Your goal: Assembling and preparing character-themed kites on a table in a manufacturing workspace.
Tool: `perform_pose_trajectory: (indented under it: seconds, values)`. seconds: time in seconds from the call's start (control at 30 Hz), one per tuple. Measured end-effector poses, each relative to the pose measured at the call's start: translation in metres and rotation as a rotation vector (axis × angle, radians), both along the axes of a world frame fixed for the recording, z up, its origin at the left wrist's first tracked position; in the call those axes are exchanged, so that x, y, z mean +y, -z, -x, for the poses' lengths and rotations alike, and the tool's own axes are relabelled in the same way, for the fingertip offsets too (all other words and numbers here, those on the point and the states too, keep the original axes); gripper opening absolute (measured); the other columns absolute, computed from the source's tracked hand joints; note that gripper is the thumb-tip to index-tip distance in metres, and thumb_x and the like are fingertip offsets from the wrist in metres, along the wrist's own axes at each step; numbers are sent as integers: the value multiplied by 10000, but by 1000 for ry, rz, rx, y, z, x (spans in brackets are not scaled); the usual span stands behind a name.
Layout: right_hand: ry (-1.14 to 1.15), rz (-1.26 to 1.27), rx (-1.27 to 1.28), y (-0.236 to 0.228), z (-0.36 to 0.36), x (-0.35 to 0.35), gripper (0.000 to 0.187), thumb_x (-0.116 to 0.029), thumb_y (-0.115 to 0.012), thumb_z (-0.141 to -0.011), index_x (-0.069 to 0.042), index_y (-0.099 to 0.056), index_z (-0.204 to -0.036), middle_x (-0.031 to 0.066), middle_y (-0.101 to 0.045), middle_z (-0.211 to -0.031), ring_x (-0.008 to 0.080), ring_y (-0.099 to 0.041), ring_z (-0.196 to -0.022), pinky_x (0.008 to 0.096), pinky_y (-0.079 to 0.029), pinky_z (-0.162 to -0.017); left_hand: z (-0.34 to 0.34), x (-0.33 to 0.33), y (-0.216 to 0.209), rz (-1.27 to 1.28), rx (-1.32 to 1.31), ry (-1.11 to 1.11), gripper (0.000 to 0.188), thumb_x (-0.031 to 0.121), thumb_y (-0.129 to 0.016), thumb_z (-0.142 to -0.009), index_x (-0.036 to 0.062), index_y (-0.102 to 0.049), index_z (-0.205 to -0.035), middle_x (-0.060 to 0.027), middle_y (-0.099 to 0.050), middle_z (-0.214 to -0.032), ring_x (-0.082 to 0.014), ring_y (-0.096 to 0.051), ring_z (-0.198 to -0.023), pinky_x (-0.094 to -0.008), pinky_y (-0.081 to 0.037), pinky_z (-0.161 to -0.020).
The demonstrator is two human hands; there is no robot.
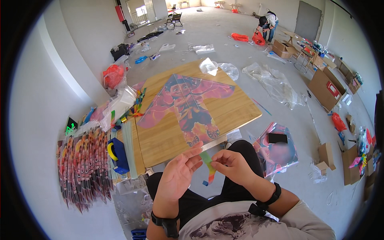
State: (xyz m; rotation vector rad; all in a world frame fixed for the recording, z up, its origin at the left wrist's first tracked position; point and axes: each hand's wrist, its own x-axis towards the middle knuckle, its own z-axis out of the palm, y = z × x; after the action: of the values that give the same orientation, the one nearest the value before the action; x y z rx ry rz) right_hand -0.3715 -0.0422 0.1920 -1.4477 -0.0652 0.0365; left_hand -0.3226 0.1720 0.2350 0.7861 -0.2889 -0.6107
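Rainbow ribbon [207, 159] in hand, big printed kite [187, 98] on the table [156, 148]

So the right hand [232, 164] has the ribbon pinched between thumb and forefinger, just off the table's near edge. Left hand [181, 170] is half open, fingers bent beside the ribbon's top end; can't tell if they're gripping it. Kite's lying flat, with a cartoon figure printed on it. For label spotters: the cardboard box [318, 89] over on the right has a red label [333, 89], too small to read.
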Motion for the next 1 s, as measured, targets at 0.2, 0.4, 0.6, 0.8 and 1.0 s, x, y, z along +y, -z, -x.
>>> perform_pose_trajectory:
  seconds: [0.2, 0.4, 0.6, 0.8, 1.0]
  values:
    - [-23, 8, 19, -4, 1, -1, 97, -40, -684, -978, -7, -643, -1060, 8, -683, -945, 57, -630, -852, 214, -480, -731, -1, -1, 1, 5, 12, -12, 515, 352, -485, -1051, -42, -573, -1370, -177, -451, -1554, -234, -512, -1318, -390, -367, -1115]
    - [-30, -9, 29, -5, 1, -1, 100, -35, -685, -974, -3, -645, -1060, 13, -688, -945, 64, -640, -856, 215, -484, -734, -1, 0, 2, 11, 19, -19, 512, 354, -489, -1051, -40, -576, -1364, -182, -456, -1549, -235, -514, -1321, -390, -369, -1114]
    - [-38, -15, 30, -6, 1, -1, 106, -27, -684, -971, -1, -643, -1065, 19, -694, -949, 72, -653, -864, 219, -495, -750, -2, 0, 2, 12, 14, -21, 510, 349, -494, -1051, -43, -572, -1367, -187, -460, -1547, -239, -523, -1315, -387, -383, -1107]
    - [-54, 41, 28, -9, 3, -3, 119, -33, -691, -967, -1, -642, -1071, 22, -695, -948, 78, -661, -865, 230, -506, -756, -2, 0, 3, 23, 17, -23, 512, 345, -494, -1054, -50, -568, -1371, -183, -466, -1544, -238, -529, -1308, -386, -389, -1106]
    - [-73, 34, 38, -12, 3, -3, 136, -54, -703, -967, 0, -639, -1076, 28, -696, -944, 90, -669, -858, 244, -515, -765, -1, 2, 3, 24, 16, -35, 500, 327, -487, -1059, -55, -565, -1372, -188, -483, -1529, -233, -550, -1275, -390, -399, -1102]
